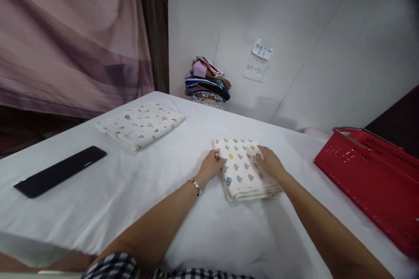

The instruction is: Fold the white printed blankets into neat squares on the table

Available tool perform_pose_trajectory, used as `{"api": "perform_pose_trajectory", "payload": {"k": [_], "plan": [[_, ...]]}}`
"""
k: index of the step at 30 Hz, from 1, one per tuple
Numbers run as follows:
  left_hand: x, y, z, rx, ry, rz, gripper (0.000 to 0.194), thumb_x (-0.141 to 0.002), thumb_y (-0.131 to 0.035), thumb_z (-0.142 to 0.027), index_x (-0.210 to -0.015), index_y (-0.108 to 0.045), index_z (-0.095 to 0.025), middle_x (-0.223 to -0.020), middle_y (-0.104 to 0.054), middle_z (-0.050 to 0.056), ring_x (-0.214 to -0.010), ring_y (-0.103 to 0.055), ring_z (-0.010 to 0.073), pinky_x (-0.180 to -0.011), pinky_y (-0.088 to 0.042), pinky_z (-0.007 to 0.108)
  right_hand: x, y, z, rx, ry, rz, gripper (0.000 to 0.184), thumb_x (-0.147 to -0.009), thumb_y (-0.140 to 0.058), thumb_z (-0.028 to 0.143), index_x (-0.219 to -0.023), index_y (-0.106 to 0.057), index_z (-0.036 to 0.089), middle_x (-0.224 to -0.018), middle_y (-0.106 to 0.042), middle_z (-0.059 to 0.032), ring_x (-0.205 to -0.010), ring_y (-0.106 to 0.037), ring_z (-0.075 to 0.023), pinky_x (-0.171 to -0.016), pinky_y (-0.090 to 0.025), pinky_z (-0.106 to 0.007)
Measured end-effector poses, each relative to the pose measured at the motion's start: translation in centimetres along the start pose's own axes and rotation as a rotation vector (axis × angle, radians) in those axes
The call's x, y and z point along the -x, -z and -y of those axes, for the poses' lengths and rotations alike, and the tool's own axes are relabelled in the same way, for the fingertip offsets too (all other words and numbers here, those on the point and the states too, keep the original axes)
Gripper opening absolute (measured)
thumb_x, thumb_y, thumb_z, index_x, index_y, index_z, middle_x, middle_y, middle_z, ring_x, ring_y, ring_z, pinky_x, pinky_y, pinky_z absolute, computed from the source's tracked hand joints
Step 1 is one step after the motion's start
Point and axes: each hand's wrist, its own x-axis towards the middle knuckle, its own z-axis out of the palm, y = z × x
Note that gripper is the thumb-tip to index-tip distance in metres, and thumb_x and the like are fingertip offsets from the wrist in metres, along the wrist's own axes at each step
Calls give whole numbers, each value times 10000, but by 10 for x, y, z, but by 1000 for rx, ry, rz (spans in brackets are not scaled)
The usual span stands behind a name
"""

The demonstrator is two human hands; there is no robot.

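Your left hand, fingers curled, touches the left edge of the mushroom-print cloth, folded on the white-covered table; your right hand rests on its right side. Whether either pinches fabric, I cannot tell. Rightward sits a red basket; leftward, another folded cloth and a black slab. A fabric pile stands behind.

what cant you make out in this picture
Head view, red basket: contents hidden by its near wall; right end cut off by frame edge.
Head view, upper paper note: handwriting too small, blurred to read fully.
Head view, folded mushroom-print cloth: underside hidden by its top.
Head view, clothes stack: base hidden by white table.
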Motion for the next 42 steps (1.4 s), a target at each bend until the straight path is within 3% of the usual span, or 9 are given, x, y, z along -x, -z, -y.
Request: {"api": "perform_pose_trajectory", "payload": {"k": [2, 4, 10, 13, 19, 25, 29, 35, 42], "plan": [[0, 0, 0, -24, 0, -4, 430, -762, -617, -377, -1121, -489, -178, -917, -627, 50, -744, -599, 146, -624, -464, 238, 2, -8, 19, -19, 170, 7, 580, -874, -408, 488, -1370, -390, 188, -1435, -368, -93, -1330, -305, -250, -1078, -265, -398], [1, -1, -1, -1, -2, 0, 402, -766, -616, -359, -1104, -490, -182, -875, -631, 35, -697, -594, 132, -619, -460, 233, 5, -20, 32, -9, 243, 62, 587, -886, -366, 519, -1383, -376, 206, -1476, -296, -71, -1367, -223, -245, -1105, -192, -429], [6, -4, -6, 166, 59, 66, 544, -761, -627, -399, -1210, -409, -181, -851, -643, 28, -548, -571, 101, -550, -452, 225, 9, -46, 36, 51, 231, 185, 593, -910, -258, 547, -1410, -326, 238, -1504, -221, -48, -1391, -150, -230, -1112, -100, -476], [10, -5, -9, 87, 79, 106, 624, -767, -608, -387, -1291, -341, -177, -867, -659, 43, -591, -594, 131, -569, -453, 242, 9, -46, 34, 56, 231, 188, 604, -909, -251, 551, -1413, -321, 226, -1506, -212, -53, -1393, -140, -224, -1116, -96, -468], [10, -4, -11, -154, 41, 84, 627, -725, -587, -275, -1303, -369, -166, -1120, -622, 108, -992, -585, 232, -813, -436, 296, 10, -39, 35, 27, 213, 222, 607, -905, -257, 556, -1411, -325, 228, -1507, -211, -47, -1395, -130, -215, -1120, -84, -461], [11, -5, -9, -166, 29, 97, 649, -731, -552, -296, -1332, -337, -178, -1109, -626, 103, -979, -594, 230, -772, -439, 286, -4, -21, 63, -27, 128, 242, 578, -910, -287, 505, -1409, -334, 217, -1507, -210, -62, -1396, -122, -234, -1114, -119, -470], [11, -5, -7, -145, 28, 89, 661, -740, -559, -318, -1341, -326, -173, -1050, -648, 91, -922, -610, 210, -740, -433, 262, -8, -34, 82, 30, 202, 219, 550, -924, -264, 463, -1426, -284, 240, -1512, -196, -54, -1396, -122, -219, -1105, -132, -476], [11, -3, -5, -93, 9, 90, 639, -774, -533, -368, -1348, -324, -182, -893, -675, 62, -739, -628, 184, -629, -426, 250, -4, -54, 82, 55, 243, 184, 541, -931, -230, 469, -1422, -287, 248, -1508, -217, -40, -1393, -140, -181, -1106, -131, -448], [14, 0, -8, -271, -120, 45, 618, -813, -497, -440, -1362, -348, -200, -997, -668, 92, -939, -611, 237, -782, -424, 295, -3, -50, 81, 26, 231, 193, 538, -932, -238, 461, -1417, -304, 237, -1506, -221, -39, -1391, -146, -182, -1109, -125, -445]]}}
